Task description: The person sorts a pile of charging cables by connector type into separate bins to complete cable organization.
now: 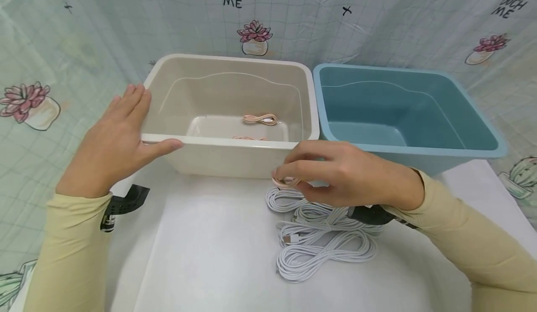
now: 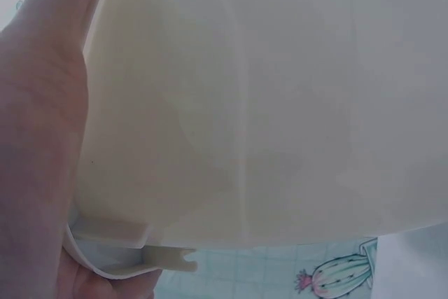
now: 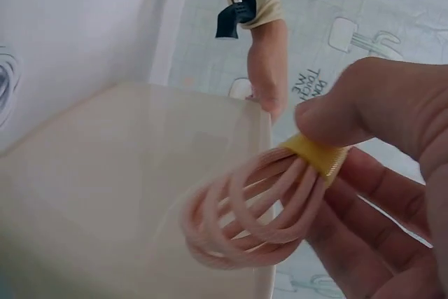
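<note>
- Head view: I see my left hand (image 1: 115, 146) resting flat against the near-left corner of the beige bin (image 1: 228, 160), fingers straight along its outer wall and thumb lying on the rim; that grip is released, only steadying. My right hand (image 1: 335, 174) hovers just in front of the beige bin's near wall, pinching a small pink cable coil (image 1: 285, 181) between thumb and fingertips, so this grip is grasping the coil. Beneath it on the white counter (image 1: 209, 256) lies a heap of white cables (image 1: 319, 237). Two pink coils (image 1: 260, 119) already lie in the beige bin, one half hidden by the near rim. The blue bin (image 1: 402, 116) beside it, touching or nearly so, shows nothing inside.
- Left wrist view: my palm (image 2: 38, 145) lies against the beige bin's wall (image 2: 280, 103), fingers not curled round anything.
- Right wrist view: my fingers (image 3: 364, 113) pinch the pink cable coil (image 3: 245, 215) at its yellow tie (image 3: 318, 155), held over the beige bin's corner.
- My reading: pink sorting is well along, with this coil not yet dropped in; the whole white heap remains on the counter, none of it binned.
</note>
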Motion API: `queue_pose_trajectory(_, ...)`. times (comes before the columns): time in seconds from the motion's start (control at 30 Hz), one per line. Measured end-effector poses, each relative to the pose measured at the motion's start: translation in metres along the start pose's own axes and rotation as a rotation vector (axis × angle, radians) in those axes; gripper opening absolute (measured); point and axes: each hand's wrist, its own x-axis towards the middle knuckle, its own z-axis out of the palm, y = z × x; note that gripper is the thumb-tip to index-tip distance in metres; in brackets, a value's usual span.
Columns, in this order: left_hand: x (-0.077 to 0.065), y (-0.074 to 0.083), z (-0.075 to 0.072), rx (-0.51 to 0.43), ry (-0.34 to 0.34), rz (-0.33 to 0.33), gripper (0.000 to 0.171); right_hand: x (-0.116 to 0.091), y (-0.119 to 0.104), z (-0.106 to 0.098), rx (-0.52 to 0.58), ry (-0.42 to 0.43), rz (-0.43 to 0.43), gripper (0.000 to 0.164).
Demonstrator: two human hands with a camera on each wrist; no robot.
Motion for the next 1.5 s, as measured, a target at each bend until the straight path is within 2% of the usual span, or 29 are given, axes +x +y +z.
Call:
queue_pose_trajectory(0.2, -0.001, -0.001, 0.001, 0.006, -0.006, -0.008, 0.113, 0.009, 0.004, -0.007, 0.097, 0.043, 0.011, 0.040)
queue_pose_trajectory(0.4, 0.000, -0.002, 0.002, 0.016, -0.010, -0.006, 0.114, 0.019, 0.007, -0.017, 0.110, 0.130, 0.013, 0.031)
queue_pose_trajectory(0.53, 0.000, -0.003, 0.002, 0.013, -0.016, -0.007, 0.114, 0.027, 0.011, -0.023, 0.138, 0.197, 0.018, 0.031)
queue_pose_trajectory(0.67, 0.000, -0.004, 0.002, 0.014, -0.021, -0.003, 0.113, 0.035, 0.015, -0.031, 0.181, 0.233, 0.062, 0.034)
queue_pose_trajectory(0.97, 0.001, -0.003, 0.002, 0.021, -0.007, 0.013, 0.113, 0.051, 0.028, -0.044, 0.408, 0.259, 0.128, 0.039)
queue_pose_trajectory(1.1, 0.001, -0.003, 0.002, 0.023, 0.001, 0.018, 0.113, 0.056, 0.034, -0.048, 0.423, 0.265, 0.185, 0.040)
queue_pose_trajectory(1.5, 0.001, -0.002, 0.002, 0.018, 0.008, 0.020, 0.113, 0.074, 0.055, -0.046, 0.347, 0.267, 0.436, 0.044)
